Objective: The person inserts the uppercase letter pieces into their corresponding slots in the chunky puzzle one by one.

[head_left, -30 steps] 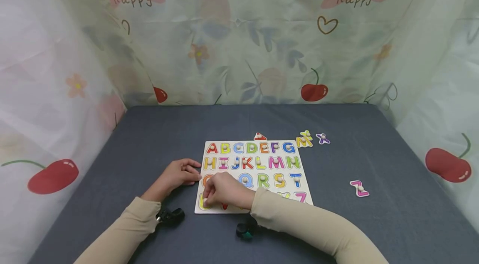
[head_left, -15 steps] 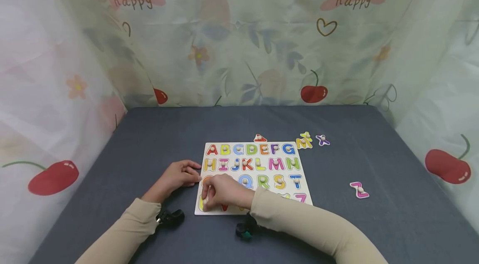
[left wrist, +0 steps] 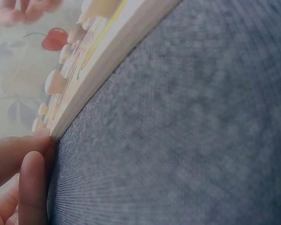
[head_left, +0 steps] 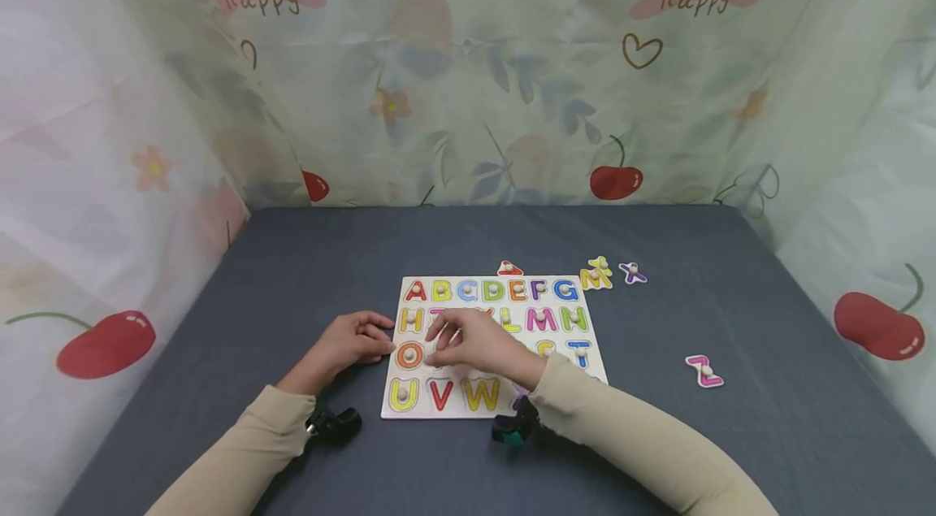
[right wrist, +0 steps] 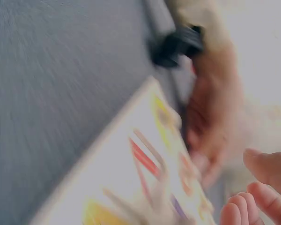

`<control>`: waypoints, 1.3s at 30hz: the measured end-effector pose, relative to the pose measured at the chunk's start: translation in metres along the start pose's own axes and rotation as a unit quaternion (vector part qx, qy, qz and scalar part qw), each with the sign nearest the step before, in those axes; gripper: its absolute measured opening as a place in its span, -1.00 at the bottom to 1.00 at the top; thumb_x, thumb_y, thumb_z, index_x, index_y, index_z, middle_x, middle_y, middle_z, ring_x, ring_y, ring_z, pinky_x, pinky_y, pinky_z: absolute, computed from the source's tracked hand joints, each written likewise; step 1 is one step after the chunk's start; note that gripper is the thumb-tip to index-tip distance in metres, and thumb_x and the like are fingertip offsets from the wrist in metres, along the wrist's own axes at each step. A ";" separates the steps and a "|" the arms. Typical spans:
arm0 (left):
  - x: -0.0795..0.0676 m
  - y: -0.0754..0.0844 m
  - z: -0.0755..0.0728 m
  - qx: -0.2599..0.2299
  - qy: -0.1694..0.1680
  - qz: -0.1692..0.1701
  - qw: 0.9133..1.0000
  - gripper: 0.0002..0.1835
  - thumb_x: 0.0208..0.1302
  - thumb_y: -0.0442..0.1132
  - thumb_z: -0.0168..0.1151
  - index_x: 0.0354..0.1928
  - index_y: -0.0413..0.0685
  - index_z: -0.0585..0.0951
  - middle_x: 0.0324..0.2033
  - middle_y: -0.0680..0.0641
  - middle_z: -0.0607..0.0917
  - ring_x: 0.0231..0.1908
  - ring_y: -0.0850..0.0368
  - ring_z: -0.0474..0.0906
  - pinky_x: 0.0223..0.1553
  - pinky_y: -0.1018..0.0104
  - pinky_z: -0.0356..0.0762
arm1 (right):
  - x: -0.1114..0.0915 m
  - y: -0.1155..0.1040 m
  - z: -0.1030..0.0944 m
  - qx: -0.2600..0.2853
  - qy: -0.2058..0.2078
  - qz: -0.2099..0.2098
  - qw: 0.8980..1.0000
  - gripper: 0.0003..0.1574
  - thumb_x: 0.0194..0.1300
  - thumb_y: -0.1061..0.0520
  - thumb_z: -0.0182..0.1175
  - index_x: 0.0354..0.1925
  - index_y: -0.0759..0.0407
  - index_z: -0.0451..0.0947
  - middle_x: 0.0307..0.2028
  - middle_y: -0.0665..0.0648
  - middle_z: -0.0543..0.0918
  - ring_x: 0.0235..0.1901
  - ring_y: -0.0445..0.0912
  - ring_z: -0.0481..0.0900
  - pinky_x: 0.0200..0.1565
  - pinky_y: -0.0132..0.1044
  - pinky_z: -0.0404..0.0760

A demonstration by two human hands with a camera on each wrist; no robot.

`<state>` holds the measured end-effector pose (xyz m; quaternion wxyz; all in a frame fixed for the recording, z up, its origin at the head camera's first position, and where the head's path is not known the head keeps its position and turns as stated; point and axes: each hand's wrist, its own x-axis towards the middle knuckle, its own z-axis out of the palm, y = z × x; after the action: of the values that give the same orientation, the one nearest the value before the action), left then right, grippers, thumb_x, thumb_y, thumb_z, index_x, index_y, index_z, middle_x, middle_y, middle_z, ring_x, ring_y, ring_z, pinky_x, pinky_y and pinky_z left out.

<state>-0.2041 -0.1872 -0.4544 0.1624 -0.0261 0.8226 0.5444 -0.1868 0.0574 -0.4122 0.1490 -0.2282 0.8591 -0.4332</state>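
Note:
A white alphabet puzzle board (head_left: 460, 412) lies on the table, its letter pieces carrying small round knobs. At its left edge rests my left hand (head_left: 356, 341); in the left wrist view the fingertips (left wrist: 35, 161) touch the board's side. My right hand (head_left: 478, 345) is over the middle rows, fingers loosely bent with nothing between them, and hides several letters. The yellow U (head_left: 403, 395) sits in the bottom-left slot with its knob showing. Beside it, the V slot (head_left: 441, 395) and W slot (head_left: 481, 395) show no knobs.
Loose pieces lie off the board: a red V (head_left: 509, 268) behind the top edge, a yellow W (head_left: 595, 280) and yellow Y (head_left: 600, 264) at the back right corner, a purple X (head_left: 632, 273) beside them. A pink Z (head_left: 704, 371) lies farther right on the dark tablecloth.
My right hand has let go of the U's knob, lifted and moved up and right over the board. The bottom-left letters have come into view. My left hand stays put.

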 end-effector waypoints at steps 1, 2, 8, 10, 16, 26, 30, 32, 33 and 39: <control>0.000 0.000 0.000 0.000 0.001 -0.002 1.000 -0.54 0.08 -0.33 0.44 0.03 -0.27 0.54 -0.45 0.03 0.70 -0.45 0.26 0.60 -0.38 0.40 0.61 | -0.001 0.003 -0.009 0.003 0.011 0.008 1.000 -0.66 0.06 0.02 0.48 -0.20 0.07 0.63 -0.44 -0.05 0.63 -0.47 -0.17 0.57 -0.40 -0.35 0.51; 0.000 0.000 0.000 0.001 0.001 -0.003 1.000 -0.54 0.08 -0.33 0.44 0.03 -0.27 0.54 -0.45 0.02 0.70 -0.44 0.26 0.60 -0.38 0.40 0.61 | -0.002 0.005 -0.018 0.015 0.022 0.019 0.999 -0.64 0.07 0.03 0.47 -0.17 0.08 0.62 -0.42 -0.03 0.64 -0.45 -0.13 0.60 -0.36 -0.30 0.55; -0.002 0.000 0.000 -0.001 0.002 -0.007 1.000 -0.53 0.07 -0.32 0.45 0.03 -0.27 0.54 -0.44 0.01 0.69 -0.44 0.24 0.60 -0.38 0.39 0.61 | -0.010 0.024 -0.081 0.082 0.100 0.047 0.990 -0.60 0.16 0.11 0.40 -0.06 0.22 0.58 -0.28 0.14 0.64 -0.27 0.06 0.67 -0.12 0.06 0.62; -0.002 0.001 0.000 -0.001 0.003 -0.009 1.000 -0.53 0.07 -0.32 0.45 0.04 -0.27 0.54 -0.44 0.00 0.69 -0.44 0.24 0.59 -0.38 0.39 0.61 | -0.013 0.034 -0.102 0.083 0.125 0.052 0.987 -0.59 0.21 0.10 0.36 -0.01 0.22 0.55 -0.21 0.18 0.63 -0.20 0.08 0.65 -0.05 0.08 0.61; 0.000 0.000 -0.001 0.000 0.003 -0.008 1.000 -0.53 0.07 -0.32 0.45 0.04 -0.26 0.54 -0.44 0.00 0.69 -0.44 0.24 0.59 -0.38 0.39 0.61 | -0.026 0.073 -0.158 0.072 0.163 0.093 0.980 -0.41 0.30 0.00 0.27 0.19 0.23 0.39 0.07 0.30 0.51 0.05 0.16 0.55 0.11 0.09 0.53; -0.001 0.002 -0.001 0.006 0.002 -0.007 1.000 -0.52 0.06 -0.32 0.45 0.04 -0.27 0.54 -0.44 0.00 0.69 -0.44 0.24 0.60 -0.38 0.39 0.61 | -0.040 0.131 -0.186 0.038 0.201 0.186 0.961 -0.38 0.35 0.02 0.20 0.23 0.33 0.35 0.10 0.36 0.48 0.02 0.14 0.54 0.10 -0.01 0.55; -0.002 0.003 -0.001 0.007 0.003 -0.008 1.000 -0.53 0.07 -0.32 0.45 0.04 -0.27 0.54 -0.44 0.00 0.69 -0.44 0.24 0.59 -0.38 0.39 0.62 | -0.040 0.139 -0.181 0.034 0.206 0.219 0.953 -0.43 0.32 0.01 0.23 0.16 0.31 0.41 0.00 0.31 0.56 -0.13 0.04 0.61 -0.02 -0.14 0.60; -0.001 0.003 -0.001 0.007 0.003 -0.008 1.000 -0.53 0.07 -0.32 0.45 0.04 -0.27 0.54 -0.44 0.00 0.69 -0.44 0.24 0.60 -0.37 0.38 0.62 | -0.040 0.141 -0.177 0.025 0.209 0.236 0.949 -0.43 0.29 -0.01 0.27 0.12 0.30 0.43 -0.06 0.26 0.59 -0.22 -0.04 0.63 -0.09 -0.20 0.59; -0.001 0.003 -0.001 0.008 0.004 -0.007 1.000 -0.53 0.07 -0.33 0.45 0.04 -0.27 0.54 -0.44 0.00 0.69 -0.44 0.25 0.60 -0.37 0.38 0.62 | -0.039 0.142 -0.176 0.020 0.211 0.242 0.947 -0.44 0.27 -0.02 0.28 0.09 0.29 0.44 -0.08 0.25 0.61 -0.26 -0.08 0.63 -0.11 -0.23 0.59; 0.000 0.001 0.001 0.012 0.007 -0.004 1.000 -0.53 0.07 -0.32 0.45 0.03 -0.27 0.55 -0.44 0.01 0.69 -0.43 0.25 0.60 -0.36 0.38 0.62 | -0.036 0.144 -0.169 -0.022 0.224 0.262 0.939 -0.54 0.19 0.00 0.35 -0.07 0.26 0.50 -0.17 0.22 0.70 -0.42 -0.16 0.62 -0.26 -0.33 0.51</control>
<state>-0.2043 -0.1861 -0.4540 0.1594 -0.0313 0.8302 0.5333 -0.2708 0.2655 -0.4284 0.0560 0.1042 0.9090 -0.3996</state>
